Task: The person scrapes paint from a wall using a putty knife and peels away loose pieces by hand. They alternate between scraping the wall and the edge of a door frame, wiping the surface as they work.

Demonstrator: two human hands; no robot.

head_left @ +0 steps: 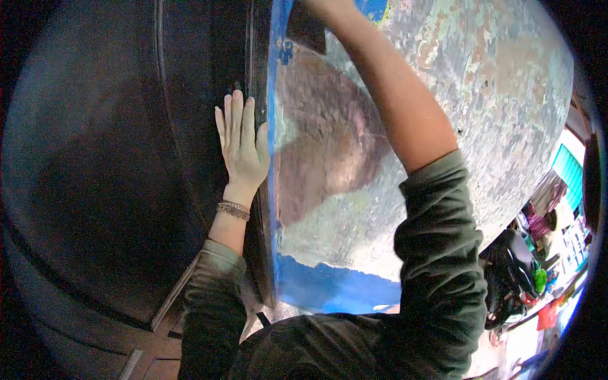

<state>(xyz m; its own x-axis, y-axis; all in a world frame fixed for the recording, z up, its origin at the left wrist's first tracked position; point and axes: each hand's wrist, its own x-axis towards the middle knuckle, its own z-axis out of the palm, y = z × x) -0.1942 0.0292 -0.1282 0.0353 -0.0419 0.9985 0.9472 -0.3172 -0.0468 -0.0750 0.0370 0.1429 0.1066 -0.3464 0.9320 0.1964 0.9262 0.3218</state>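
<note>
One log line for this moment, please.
left hand: flat, open, on dark panel beside blue edge | right hand: at dark block on worn painted surface, grip cut off by frame

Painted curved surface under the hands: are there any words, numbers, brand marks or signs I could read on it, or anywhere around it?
No text can be read anywhere.
Curved painted surface: only worn, patchy paint; the small blue marks form no letters I can make out.
Dark panel under the left hand: no marking visible.
Street clutter at the right: too small and blurred to read.
</note>
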